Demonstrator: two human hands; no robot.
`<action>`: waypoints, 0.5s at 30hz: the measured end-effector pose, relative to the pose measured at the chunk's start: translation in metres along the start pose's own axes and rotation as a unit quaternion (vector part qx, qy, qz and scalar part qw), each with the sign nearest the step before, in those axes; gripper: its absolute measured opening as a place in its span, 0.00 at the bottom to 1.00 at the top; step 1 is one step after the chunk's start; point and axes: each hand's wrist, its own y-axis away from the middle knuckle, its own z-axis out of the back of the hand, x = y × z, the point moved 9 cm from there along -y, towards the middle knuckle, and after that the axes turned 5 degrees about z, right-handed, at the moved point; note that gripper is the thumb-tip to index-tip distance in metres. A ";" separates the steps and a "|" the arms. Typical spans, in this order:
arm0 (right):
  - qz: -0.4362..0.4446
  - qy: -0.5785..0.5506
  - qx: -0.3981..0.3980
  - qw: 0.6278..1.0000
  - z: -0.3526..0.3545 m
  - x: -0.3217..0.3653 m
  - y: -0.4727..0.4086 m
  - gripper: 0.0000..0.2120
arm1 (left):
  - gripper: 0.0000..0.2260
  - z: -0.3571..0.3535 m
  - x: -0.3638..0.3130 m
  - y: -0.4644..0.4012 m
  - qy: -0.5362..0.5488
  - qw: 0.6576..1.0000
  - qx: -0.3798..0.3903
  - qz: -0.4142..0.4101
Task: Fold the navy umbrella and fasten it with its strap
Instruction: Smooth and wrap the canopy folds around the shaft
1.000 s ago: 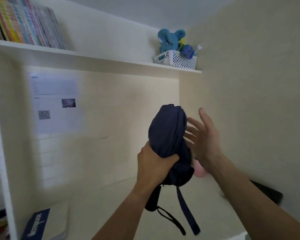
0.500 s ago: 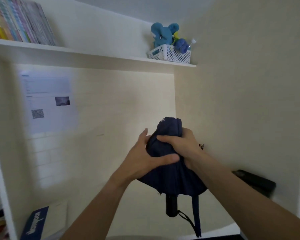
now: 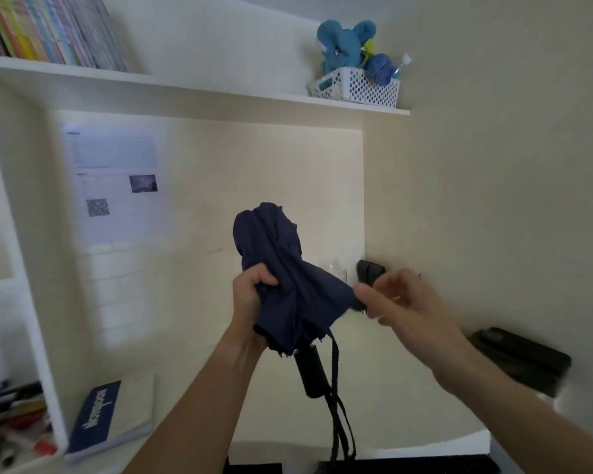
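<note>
The navy umbrella (image 3: 281, 268) is collapsed and held upright in the air above the desk, its canopy bunched and loose. My left hand (image 3: 252, 295) grips the canopy's left side around the middle. My right hand (image 3: 401, 299) pinches a fold of canopy at its right edge and holds it out to the side. The black handle (image 3: 310, 372) points down below the canopy. A navy strap (image 3: 334, 364) and a thin black wrist loop (image 3: 343, 429) hang loose beside the handle.
A white desk (image 3: 391, 405) lies below, with a blue-and-white book (image 3: 112, 417) at left and a black case (image 3: 521, 360) at right. A small black object (image 3: 368, 271) sits in the back corner. Pens (image 3: 14, 415) fill a side compartment. A shelf (image 3: 185, 90) holds books and a basket (image 3: 356, 88).
My right hand went from open beside the umbrella to clasping its top, and now pulls a fold of canopy out to the right. The umbrella sits lower and its handle has tilted.
</note>
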 end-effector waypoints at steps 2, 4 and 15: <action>0.057 0.052 0.003 0.997 -0.015 0.005 0.014 0.15 | 0.06 -0.004 -0.001 0.001 0.006 1.000 0.007 -0.001; 0.106 0.052 0.046 0.992 -0.036 0.014 0.019 0.14 | 0.12 -0.009 -0.001 0.004 -0.012 1.000 0.004 -0.001; 0.058 -0.030 0.101 0.993 -0.005 0.035 -0.014 0.19 | 0.11 0.002 -0.007 0.008 -0.046 0.999 -0.013 0.014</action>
